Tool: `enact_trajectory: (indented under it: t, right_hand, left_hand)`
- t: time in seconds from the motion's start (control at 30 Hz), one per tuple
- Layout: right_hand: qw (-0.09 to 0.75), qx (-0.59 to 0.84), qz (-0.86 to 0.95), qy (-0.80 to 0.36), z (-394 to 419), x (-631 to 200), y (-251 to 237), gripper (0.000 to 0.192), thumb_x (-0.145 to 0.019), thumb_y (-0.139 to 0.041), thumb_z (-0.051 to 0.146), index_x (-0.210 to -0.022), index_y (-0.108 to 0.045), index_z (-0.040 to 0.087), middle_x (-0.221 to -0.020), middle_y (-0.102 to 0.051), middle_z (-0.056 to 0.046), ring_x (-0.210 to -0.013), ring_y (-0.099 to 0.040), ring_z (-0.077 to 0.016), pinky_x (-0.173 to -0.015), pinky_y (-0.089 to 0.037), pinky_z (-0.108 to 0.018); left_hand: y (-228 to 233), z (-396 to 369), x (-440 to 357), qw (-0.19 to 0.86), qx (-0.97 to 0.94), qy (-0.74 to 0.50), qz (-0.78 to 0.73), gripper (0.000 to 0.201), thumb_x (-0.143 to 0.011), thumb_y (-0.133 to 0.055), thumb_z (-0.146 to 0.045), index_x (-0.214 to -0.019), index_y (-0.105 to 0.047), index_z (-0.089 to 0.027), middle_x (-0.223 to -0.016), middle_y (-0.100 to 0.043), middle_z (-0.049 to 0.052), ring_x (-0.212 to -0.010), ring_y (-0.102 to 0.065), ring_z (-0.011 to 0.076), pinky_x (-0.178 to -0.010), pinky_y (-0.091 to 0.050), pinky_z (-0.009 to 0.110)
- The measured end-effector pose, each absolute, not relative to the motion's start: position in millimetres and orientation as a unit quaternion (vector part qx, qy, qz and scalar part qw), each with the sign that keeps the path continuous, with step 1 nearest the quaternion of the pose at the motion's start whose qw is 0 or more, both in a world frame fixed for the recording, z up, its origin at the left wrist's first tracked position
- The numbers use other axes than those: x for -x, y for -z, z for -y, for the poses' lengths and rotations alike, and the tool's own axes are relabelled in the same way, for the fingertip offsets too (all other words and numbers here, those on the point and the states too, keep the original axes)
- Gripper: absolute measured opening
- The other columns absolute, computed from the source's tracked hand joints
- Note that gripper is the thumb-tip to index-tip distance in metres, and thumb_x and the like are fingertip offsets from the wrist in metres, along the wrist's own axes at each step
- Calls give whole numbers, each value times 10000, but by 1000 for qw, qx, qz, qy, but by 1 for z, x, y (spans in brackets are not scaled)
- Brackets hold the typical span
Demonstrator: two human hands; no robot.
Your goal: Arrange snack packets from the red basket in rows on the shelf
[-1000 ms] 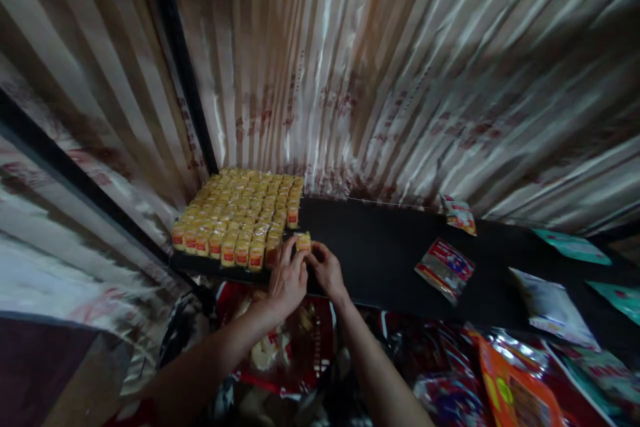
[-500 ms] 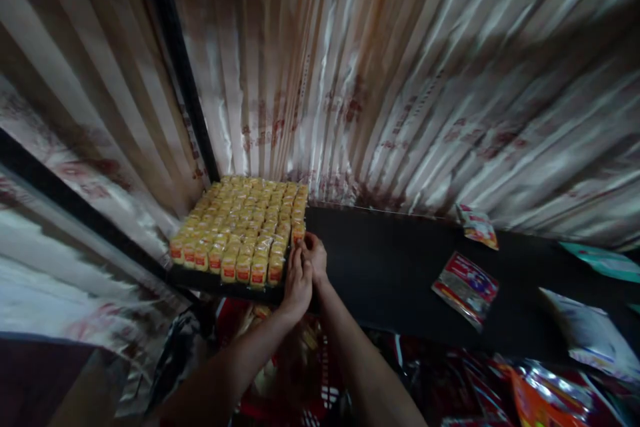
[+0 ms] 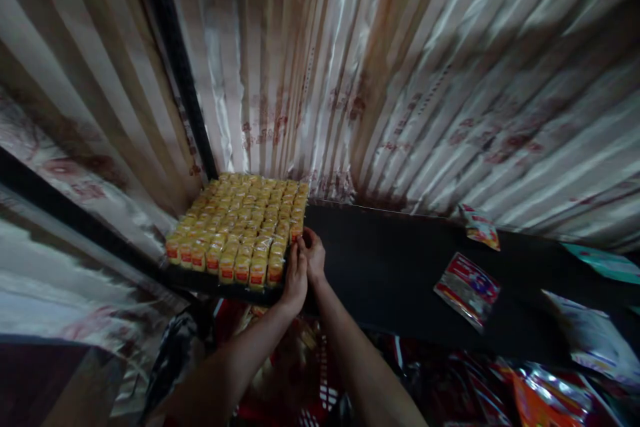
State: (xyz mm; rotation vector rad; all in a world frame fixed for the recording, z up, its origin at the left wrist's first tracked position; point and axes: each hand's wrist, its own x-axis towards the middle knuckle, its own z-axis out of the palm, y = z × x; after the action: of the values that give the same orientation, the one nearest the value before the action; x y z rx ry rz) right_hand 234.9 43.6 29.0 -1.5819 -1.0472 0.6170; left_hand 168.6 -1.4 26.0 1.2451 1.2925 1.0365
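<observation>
Small yellow snack packs (image 3: 245, 227) with red labels, in clear wrappers, stand in tight rows at the left end of a black shelf (image 3: 370, 260). The rightmost row ends further back than its neighbours. At that row's front pack (image 3: 297, 232), my right hand (image 3: 315, 255) has its fingers curled in a grip, partly hiding it. My left hand (image 3: 296, 278) lies close beside the right one, fingers stretched out along the right side of the block. Its fingertips come near the same pack; whether they touch it is unclear.
Below the shelf, a red basket (image 3: 329, 395) holds more yellow packs. Further right on the shelf lie a red pouch (image 3: 469, 288), a smaller packet (image 3: 479, 227), a teal bag (image 3: 603, 262) and a white bag (image 3: 593, 333). A black post (image 3: 183, 70) and draped sheeting (image 3: 320, 80) stand behind.
My hands stay at the front of the rightmost row, with only a slight shift of the left hand. The view has moved a little.
</observation>
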Motion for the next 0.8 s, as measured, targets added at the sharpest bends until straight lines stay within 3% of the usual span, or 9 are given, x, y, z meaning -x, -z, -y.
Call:
enact_trajectory:
  t: [0.3,0.53,0.67,0.8]
  right_hand:
    - [511,671,466,-265,-45,-238,-29,356,-727,-556,388,-999,-638,174,-981,-652,-91,-904,-590,-213,-866,-443,-343]
    - [518,697,433,-240,-29,-235,-33,462,-725,-566,412,-1091,-604,132,-1087,-619,-133,-962,-572,-221,-880,-433,-349]
    - [567,668,422,-232,8,-231,-45,400,-794,-493,433,-1060,-597,154,-1070,-631,-108,-991,-571,-203,-907,-417,-330]
    - [610,643,358,-294,64,-222,-47,354,-816,-471,464,-1018,-587,197,-916,-649,-52,-840,-600,-173,-788,-461,-290]
  left_hand:
    - [-20,1,-169,493,-530,-430,-540,484,-938,-304,-353,-1392,-330,-187,-1492,-294,74,-1375,-252,163,-1142,-212,329]
    - [-30,10,-162,479,-537,-431,-544,452,-935,-306,-336,-1343,-392,-163,-1447,-378,92,-1352,-310,159,-1134,-231,318]
    - [-39,33,-154,412,-578,-438,-551,361,-924,-312,-283,-1180,-523,-142,-1253,-554,118,-1214,-477,176,-1077,-330,341]
    - [-37,75,-145,367,-634,-426,-530,277,-897,-327,-212,-1018,-575,-179,-1034,-624,83,-1000,-579,165,-936,-446,326]
